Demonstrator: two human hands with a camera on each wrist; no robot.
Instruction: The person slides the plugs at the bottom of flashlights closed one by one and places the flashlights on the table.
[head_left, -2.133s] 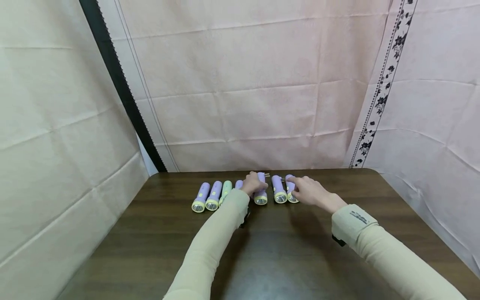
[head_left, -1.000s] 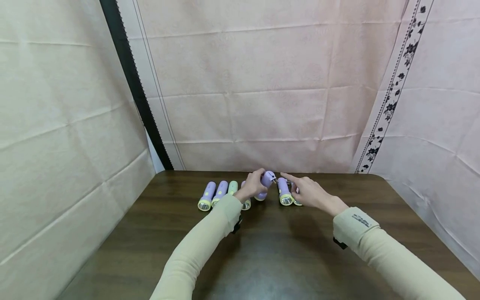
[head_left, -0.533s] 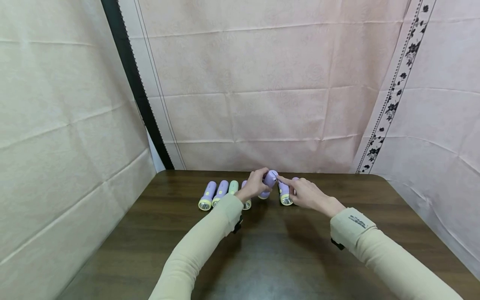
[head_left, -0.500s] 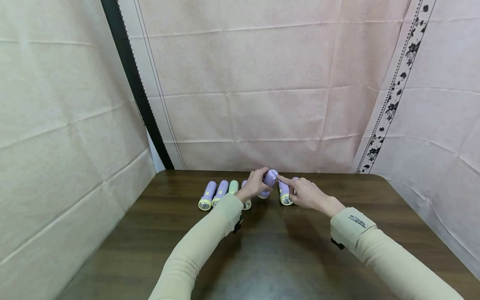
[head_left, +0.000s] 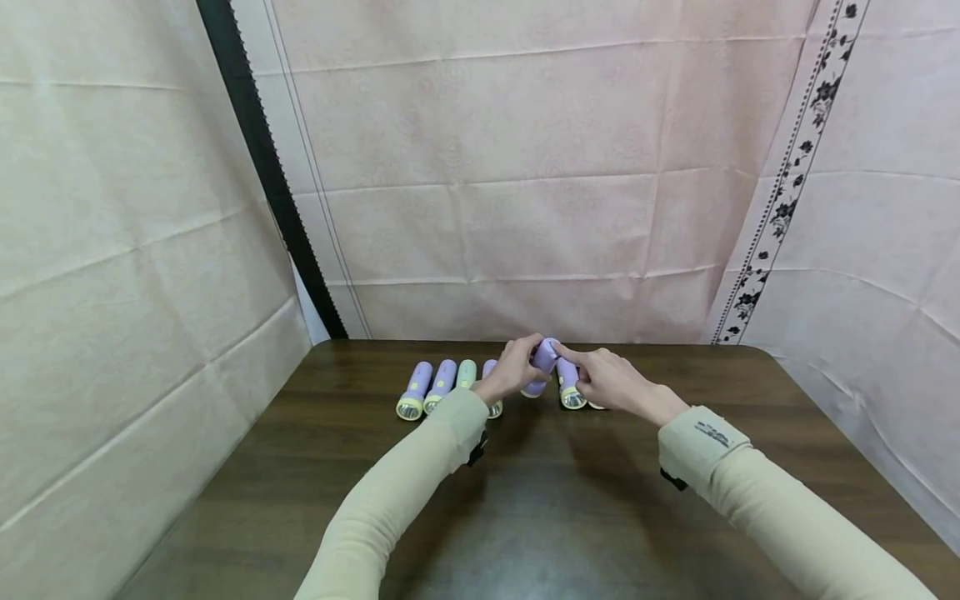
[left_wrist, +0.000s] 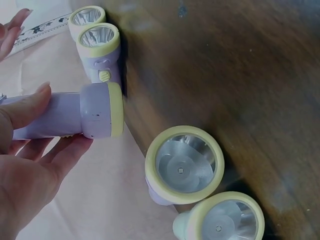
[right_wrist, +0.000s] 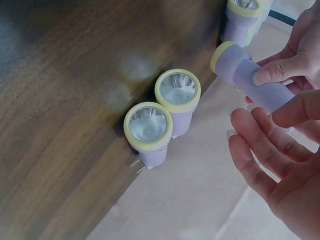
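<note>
My left hand (head_left: 513, 367) grips a purple flashlight (head_left: 543, 358) with a pale yellow rim, raised above the table's far edge. In the left wrist view its head faces right, and the thumb lies along the purple barrel (left_wrist: 62, 115). My right hand (head_left: 615, 382) reaches in from the right, its extended index finger (head_left: 568, 353) at the flashlight's tail end. The right wrist view shows the other fingers (right_wrist: 257, 160) of that hand loosely bent, with nothing in them. Two more purple flashlights (right_wrist: 182, 100) stand out below the hands there, one with metal prongs (right_wrist: 137, 165) at its tail.
Along the far side of the brown table (head_left: 480, 500) lie more flashlights, lenses toward me: two purple ones (head_left: 415, 392) at left, a green one (head_left: 467, 373), and another purple one (head_left: 491, 371) partly behind the left wrist. Pale cloth (head_left: 487, 167) hangs behind.
The left hand has lifted the purple flashlight off the table and tilted its tail rightward. My right index finger has moved from the rightmost flashlight to that tail, where prongs showed earlier.
</note>
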